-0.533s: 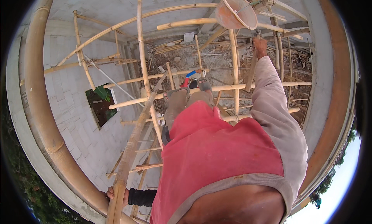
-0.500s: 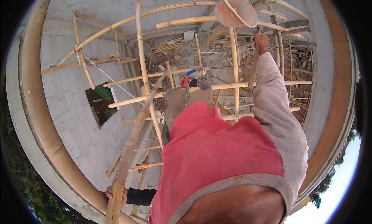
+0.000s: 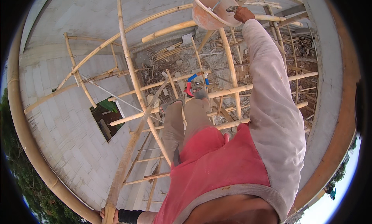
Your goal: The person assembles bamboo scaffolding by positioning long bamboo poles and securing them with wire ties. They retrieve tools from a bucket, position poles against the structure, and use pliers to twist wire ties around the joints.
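The bucket (image 3: 211, 9) now hangs higher and nearer, top centre, its wire handle gripped by the right hand (image 3: 243, 13); the left hand (image 3: 110, 214) stays clasped round a bamboo pole (image 3: 126, 166).

We see the bucket (image 3: 211, 11) pale orange, smeared grey-white | bamboo poles (image 3: 131, 75) tan-yellow | our sleeve (image 3: 271, 108) dusty pale pink | our shirt (image 3: 217, 173) red with a grey hem band | trousers (image 3: 186, 125) grey-brown | block wall (image 3: 69, 127) light grey in a grid pattern | sandal (image 3: 195, 84) blue and red.
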Motion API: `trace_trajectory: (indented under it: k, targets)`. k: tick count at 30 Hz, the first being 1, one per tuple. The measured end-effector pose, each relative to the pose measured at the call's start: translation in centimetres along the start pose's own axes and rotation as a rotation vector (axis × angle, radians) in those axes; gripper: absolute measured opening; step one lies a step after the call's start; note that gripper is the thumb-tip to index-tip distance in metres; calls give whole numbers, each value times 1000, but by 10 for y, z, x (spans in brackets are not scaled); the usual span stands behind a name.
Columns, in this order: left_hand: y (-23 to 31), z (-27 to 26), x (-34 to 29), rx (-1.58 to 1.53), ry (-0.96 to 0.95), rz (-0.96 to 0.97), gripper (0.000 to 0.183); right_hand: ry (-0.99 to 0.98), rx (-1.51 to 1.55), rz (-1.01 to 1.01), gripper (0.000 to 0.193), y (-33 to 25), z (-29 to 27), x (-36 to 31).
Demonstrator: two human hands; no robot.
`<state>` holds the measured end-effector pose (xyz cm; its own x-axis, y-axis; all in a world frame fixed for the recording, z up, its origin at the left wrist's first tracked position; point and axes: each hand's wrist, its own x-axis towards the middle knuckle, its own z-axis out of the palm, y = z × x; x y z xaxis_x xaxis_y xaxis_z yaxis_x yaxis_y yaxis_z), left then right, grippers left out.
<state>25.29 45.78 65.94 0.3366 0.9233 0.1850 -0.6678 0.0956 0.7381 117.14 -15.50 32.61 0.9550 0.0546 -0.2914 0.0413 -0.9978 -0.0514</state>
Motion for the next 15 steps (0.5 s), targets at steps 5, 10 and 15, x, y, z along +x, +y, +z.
trace_trajectory:
  k: [5, 10, 15]
  targets:
    - [-54, -5, 10, -1, -37, -23, 62, -97, -137, 1, 37, -5, 33, 28]
    - [-94, 7, 17, -1, -56, -28, 60, -151, -188, -21, 38, -33, 38, 20]
    - [-116, 6, 26, -12, -66, -21, 59, -208, -63, 64, 35, -34, 53, 42]
